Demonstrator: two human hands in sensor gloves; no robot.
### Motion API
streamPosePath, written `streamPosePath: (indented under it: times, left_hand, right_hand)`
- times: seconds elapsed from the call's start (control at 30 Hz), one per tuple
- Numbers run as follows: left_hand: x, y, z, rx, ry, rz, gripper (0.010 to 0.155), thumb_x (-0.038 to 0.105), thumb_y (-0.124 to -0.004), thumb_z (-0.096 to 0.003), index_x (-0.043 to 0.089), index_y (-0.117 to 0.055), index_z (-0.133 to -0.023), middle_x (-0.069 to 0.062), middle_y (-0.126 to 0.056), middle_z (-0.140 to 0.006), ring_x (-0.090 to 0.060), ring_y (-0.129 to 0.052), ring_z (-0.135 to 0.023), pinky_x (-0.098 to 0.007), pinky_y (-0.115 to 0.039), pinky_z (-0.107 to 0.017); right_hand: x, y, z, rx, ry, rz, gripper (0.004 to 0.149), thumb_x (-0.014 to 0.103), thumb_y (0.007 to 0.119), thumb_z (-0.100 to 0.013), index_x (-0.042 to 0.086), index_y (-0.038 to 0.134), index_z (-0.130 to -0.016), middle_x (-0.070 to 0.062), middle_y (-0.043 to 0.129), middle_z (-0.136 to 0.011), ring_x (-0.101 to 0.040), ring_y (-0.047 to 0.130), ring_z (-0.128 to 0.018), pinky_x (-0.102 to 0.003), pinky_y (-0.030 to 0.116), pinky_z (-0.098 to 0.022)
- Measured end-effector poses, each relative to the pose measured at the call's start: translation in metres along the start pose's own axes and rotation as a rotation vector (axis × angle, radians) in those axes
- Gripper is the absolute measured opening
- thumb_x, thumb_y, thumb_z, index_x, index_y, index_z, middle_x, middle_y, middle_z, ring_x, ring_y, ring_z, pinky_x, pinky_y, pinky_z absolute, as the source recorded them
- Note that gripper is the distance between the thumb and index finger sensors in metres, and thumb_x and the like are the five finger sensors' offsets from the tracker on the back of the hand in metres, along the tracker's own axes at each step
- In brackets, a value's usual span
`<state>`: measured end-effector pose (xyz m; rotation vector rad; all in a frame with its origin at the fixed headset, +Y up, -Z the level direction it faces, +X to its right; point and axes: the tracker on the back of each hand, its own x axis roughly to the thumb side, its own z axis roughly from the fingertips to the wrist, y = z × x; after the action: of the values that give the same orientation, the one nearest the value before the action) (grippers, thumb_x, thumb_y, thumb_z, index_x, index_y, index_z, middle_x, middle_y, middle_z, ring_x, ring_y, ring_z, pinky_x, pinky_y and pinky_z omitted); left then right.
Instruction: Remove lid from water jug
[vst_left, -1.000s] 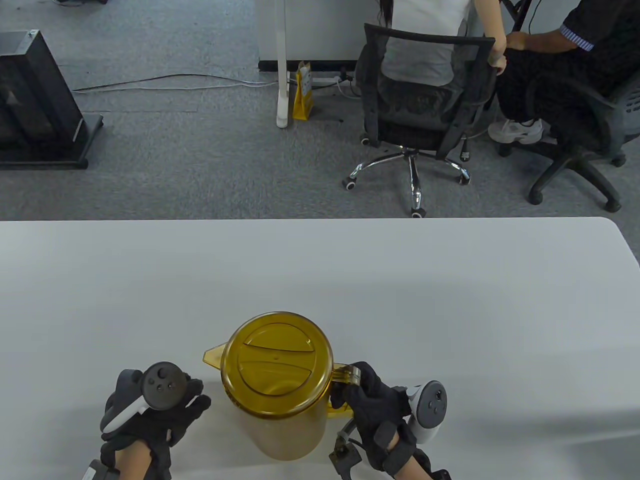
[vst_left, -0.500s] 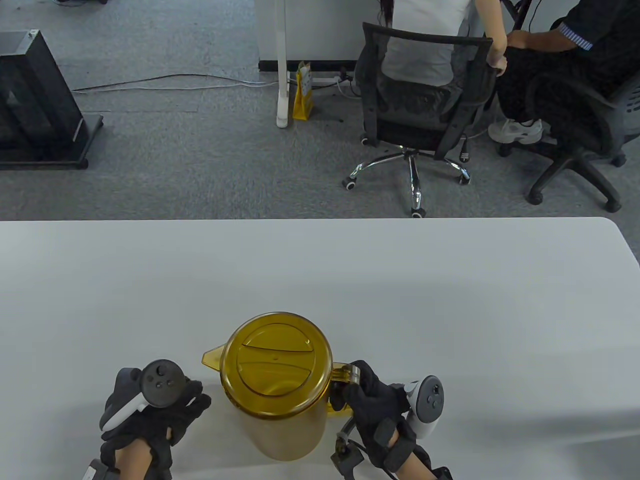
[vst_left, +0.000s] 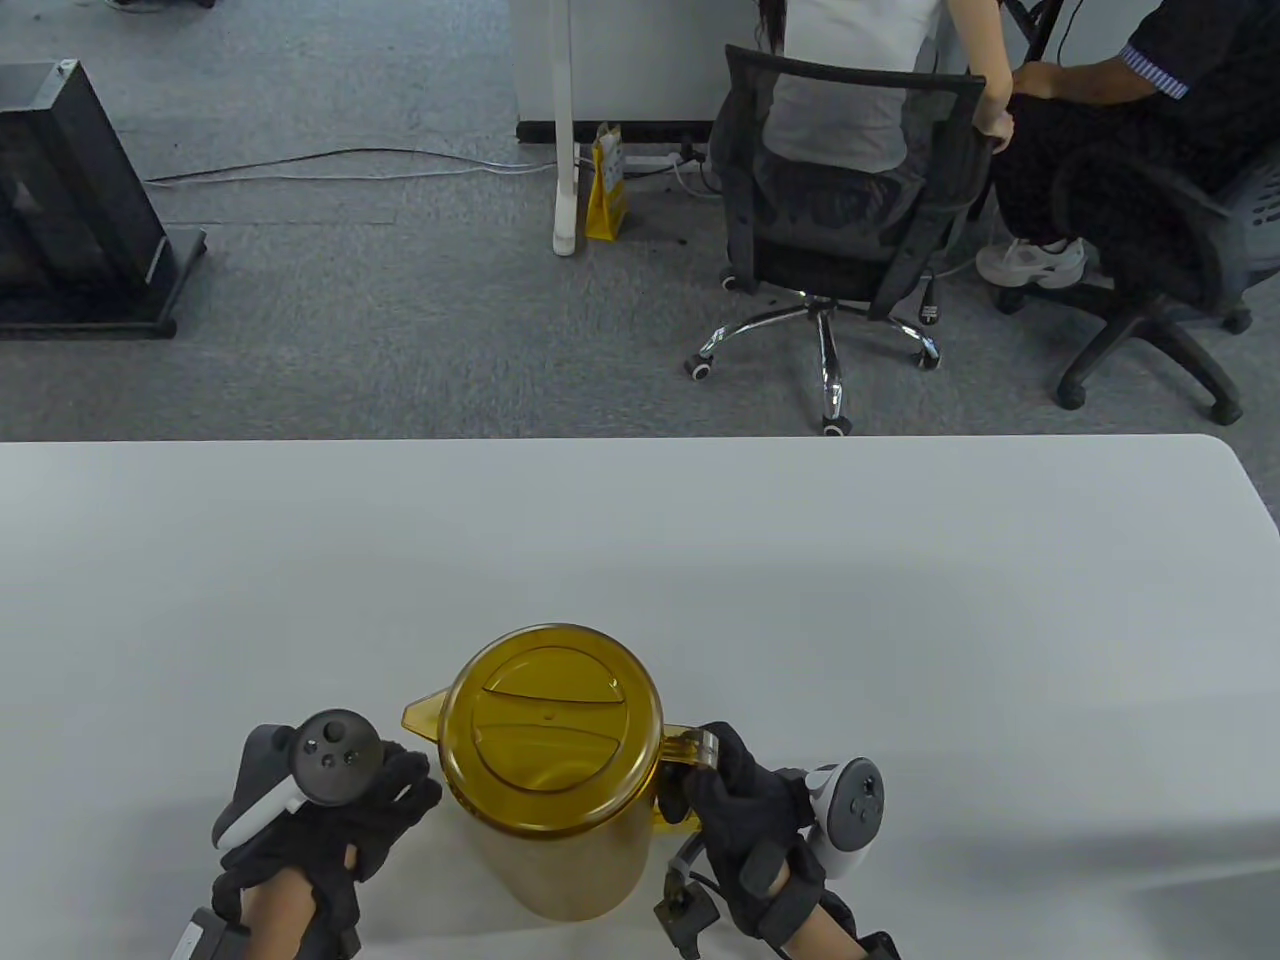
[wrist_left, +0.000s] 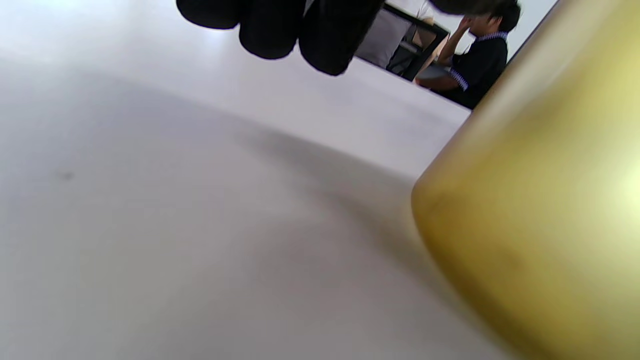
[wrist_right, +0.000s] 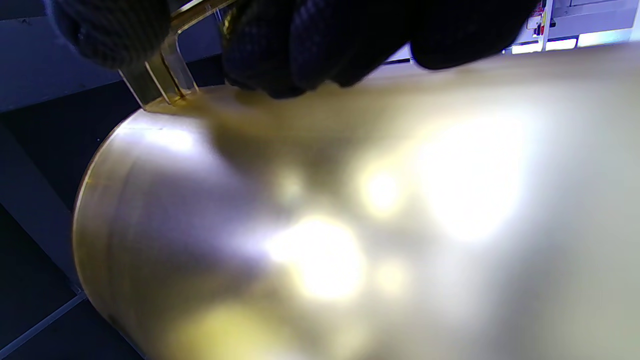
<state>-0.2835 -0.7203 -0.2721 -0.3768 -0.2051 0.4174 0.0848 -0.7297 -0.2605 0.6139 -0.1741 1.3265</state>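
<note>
An amber see-through water jug (vst_left: 575, 860) stands upright near the table's front edge, its round amber lid (vst_left: 552, 725) seated on top and its spout (vst_left: 420, 716) pointing left. My right hand (vst_left: 740, 800) grips the jug's handle (vst_left: 685, 748) on the right side; in the right wrist view its fingers (wrist_right: 320, 45) curl round the handle (wrist_right: 160, 70) against the jug wall (wrist_right: 350, 225). My left hand (vst_left: 370, 810) hovers just left of the jug, fingers relaxed and holding nothing. In the left wrist view its fingertips (wrist_left: 280, 30) hang above the table beside the jug (wrist_left: 540, 210).
The white table (vst_left: 800, 560) spreads wide behind and to both sides of the jug. Beyond its far edge two people sit on office chairs (vst_left: 840, 220) on grey carpet. A black box (vst_left: 70, 200) stands on the floor at far left.
My left hand has shifted a little to the right, closer to the jug. My right hand keeps its grip on the handle, and the jug has not moved.
</note>
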Motion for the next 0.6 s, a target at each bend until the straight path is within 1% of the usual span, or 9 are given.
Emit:
streamPosePath:
  times: [0.1, 0.23, 0.3, 0.33, 0.37, 0.43, 0.47, 0.53, 0.6]
  left_hand:
    - [0.003, 0.019, 0.008, 0.065, -0.034, 0.032, 0.057, 0.043, -0.065, -0.0515, 0.014, -0.073, -0.099, -0.022, -0.064, -0.108, -0.047, -0.053, -0.1, -0.065, -0.038, -0.073]
    - [0.009, 0.052, 0.031, 0.244, -0.093, 0.093, 0.056, 0.041, -0.066, -0.0514, 0.014, -0.074, -0.1, -0.021, -0.065, -0.109, -0.047, -0.053, -0.101, -0.065, -0.043, -0.072]
    - [0.012, 0.067, 0.042, 0.367, -0.194, 0.221, 0.056, 0.041, -0.066, -0.0517, 0.015, -0.074, -0.1, -0.021, -0.064, -0.11, -0.047, -0.053, -0.101, -0.064, -0.047, -0.072]
    - [0.014, 0.072, 0.045, 0.393, -0.236, 0.27, 0.056, 0.041, -0.067, -0.0514, 0.013, -0.075, -0.1, -0.023, -0.066, -0.108, -0.048, -0.057, -0.099, -0.063, -0.049, -0.07]
    - [0.017, 0.078, 0.049, 0.397, -0.296, 0.333, 0.056, 0.04, -0.068, -0.0515, 0.013, -0.075, -0.1, -0.023, -0.066, -0.108, -0.049, -0.058, -0.098, -0.064, -0.05, -0.07]
    - [0.026, 0.091, 0.057, 0.385, -0.351, 0.374, 0.056, 0.04, -0.067, -0.0526, 0.012, -0.072, -0.101, -0.024, -0.062, -0.11, -0.049, -0.055, -0.099, -0.064, -0.048, -0.07]
    - [0.03, 0.097, 0.061, 0.4, -0.363, 0.374, 0.056, 0.04, -0.067, -0.0525, 0.012, -0.072, -0.101, -0.024, -0.062, -0.11, -0.049, -0.055, -0.099, -0.064, -0.048, -0.071]
    - [0.051, 0.116, 0.074, 0.454, -0.426, 0.351, 0.057, 0.04, -0.068, -0.0523, 0.012, -0.072, -0.102, -0.023, -0.061, -0.111, -0.049, -0.055, -0.1, -0.065, -0.047, -0.071]
    - [0.07, 0.127, 0.082, 0.465, -0.479, 0.347, 0.056, 0.039, -0.069, -0.0517, 0.012, -0.074, -0.101, -0.024, -0.063, -0.11, -0.049, -0.057, -0.099, -0.066, -0.047, -0.07]
  right_hand:
    - [0.0, 0.0, 0.0, 0.008, -0.001, 0.001, 0.058, 0.068, 0.071, -0.051, 0.017, 0.081, -0.077, -0.001, 0.09, -0.05, -0.018, 0.087, -0.031, -0.042, 0.078, -0.03]
    - [0.0, 0.001, 0.0, 0.006, -0.003, -0.003, 0.058, 0.067, 0.071, -0.051, 0.017, 0.081, -0.077, -0.001, 0.089, -0.05, -0.018, 0.087, -0.031, -0.042, 0.077, -0.03]
    - [0.0, 0.001, 0.0, 0.008, -0.01, -0.001, 0.058, 0.067, 0.07, -0.051, 0.017, 0.081, -0.078, -0.001, 0.089, -0.05, -0.017, 0.087, -0.031, -0.041, 0.077, -0.03]
    - [0.0, 0.001, 0.0, 0.004, -0.015, 0.003, 0.058, 0.067, 0.07, -0.051, 0.017, 0.08, -0.078, 0.0, 0.089, -0.05, -0.017, 0.087, -0.031, -0.041, 0.078, -0.03]
    - [-0.001, 0.001, 0.0, -0.004, -0.021, 0.006, 0.058, 0.067, 0.07, -0.051, 0.017, 0.081, -0.078, 0.0, 0.089, -0.05, -0.017, 0.087, -0.03, -0.041, 0.078, -0.029]
    - [-0.001, 0.001, 0.0, -0.005, -0.021, 0.003, 0.058, 0.067, 0.07, -0.051, 0.017, 0.081, -0.078, 0.0, 0.089, -0.049, -0.017, 0.087, -0.03, -0.041, 0.078, -0.029]
    - [-0.001, 0.001, 0.0, -0.003, -0.021, 0.001, 0.058, 0.067, 0.07, -0.051, 0.017, 0.081, -0.078, 0.0, 0.089, -0.049, -0.017, 0.087, -0.03, -0.041, 0.078, -0.029]
    - [-0.001, 0.001, -0.001, 0.004, -0.024, 0.001, 0.058, 0.067, 0.07, -0.051, 0.016, 0.081, -0.078, 0.0, 0.089, -0.049, -0.017, 0.087, -0.03, -0.041, 0.078, -0.028]
    - [-0.001, 0.001, -0.001, 0.006, -0.028, 0.001, 0.058, 0.067, 0.07, -0.051, 0.016, 0.08, -0.078, 0.0, 0.089, -0.049, -0.017, 0.087, -0.03, -0.041, 0.078, -0.028]
